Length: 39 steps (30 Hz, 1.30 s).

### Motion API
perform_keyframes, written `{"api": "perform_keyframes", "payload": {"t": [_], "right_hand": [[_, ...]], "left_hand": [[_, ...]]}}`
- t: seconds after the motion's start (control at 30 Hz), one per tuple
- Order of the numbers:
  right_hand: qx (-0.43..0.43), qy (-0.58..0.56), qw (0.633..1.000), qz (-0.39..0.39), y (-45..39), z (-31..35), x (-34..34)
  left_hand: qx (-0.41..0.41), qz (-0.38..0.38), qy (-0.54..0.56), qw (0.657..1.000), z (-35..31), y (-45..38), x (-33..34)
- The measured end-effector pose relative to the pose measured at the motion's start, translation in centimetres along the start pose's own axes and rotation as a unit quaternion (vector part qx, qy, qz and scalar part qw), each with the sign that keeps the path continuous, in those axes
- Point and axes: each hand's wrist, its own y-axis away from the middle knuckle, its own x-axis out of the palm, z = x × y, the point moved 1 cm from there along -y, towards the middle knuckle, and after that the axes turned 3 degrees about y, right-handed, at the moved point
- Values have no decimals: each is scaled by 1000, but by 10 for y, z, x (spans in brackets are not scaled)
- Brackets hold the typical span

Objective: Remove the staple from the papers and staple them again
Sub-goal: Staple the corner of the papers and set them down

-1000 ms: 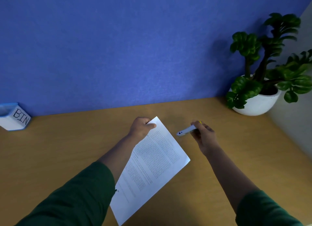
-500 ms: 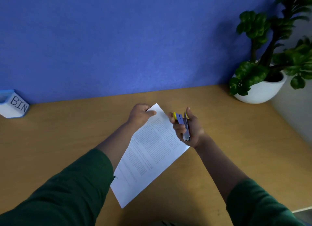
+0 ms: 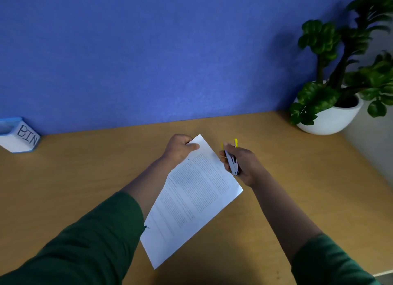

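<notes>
Bin (image 3: 20, 138): small white box with a blue rim, lettered "BIN", at about 9 o'clock on the desk, against the blue wall; inside hidden from this angle, contents not discernible.
Pot (image 3: 331, 120): white rounded bowl at about 2 o'clock, in the far corner; holds dark soil and a green leafy plant (image 3: 348, 57) rising up past the top edge of the view.
Desk (image 3: 89, 178): light wood, running back to the blue wall (image 3: 148, 51).
Papers (image 3: 195, 195): white printed sheets near the centre, long axis running from about 1 o'clock down to 7 o'clock; far corner raised in a hand; whether the near end touches the desk cannot be told.
Left hand (image 3: 180, 149): closed on the far corner of the papers, thumb pressed flat on top, fingers curled beneath.
Right hand (image 3: 244, 165): wrapped around a stapler, fingers curled tight, just beside the right edge of the papers at about 3 o'clock from their far corner.
Stapler (image 3: 232, 162): small, grey-blue body with yellow tips poking out above the fingers, pointing toward 12 o'clock; touching the paper edge or not cannot be told.
Sleeves (image 3: 85, 246): dark green, pushed up on both forearms.
Staple: too small to make out.
</notes>
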Motion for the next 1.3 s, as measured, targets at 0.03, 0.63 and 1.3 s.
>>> {"api": "perform_keyframes", "payload": {"t": [0.03,0.63,1.3], "right_hand": [[-9,27,999,-16,0,1,-1],[-148,360,920,-37,-8,19,6],[-237,569,787,-23,-6,21,23]], "left_hand": [[-2,3,2,1000,-1,0,0],[-2,33,26,999,-13,4,-2],[18,51,14,998,-18,9,4]]}}
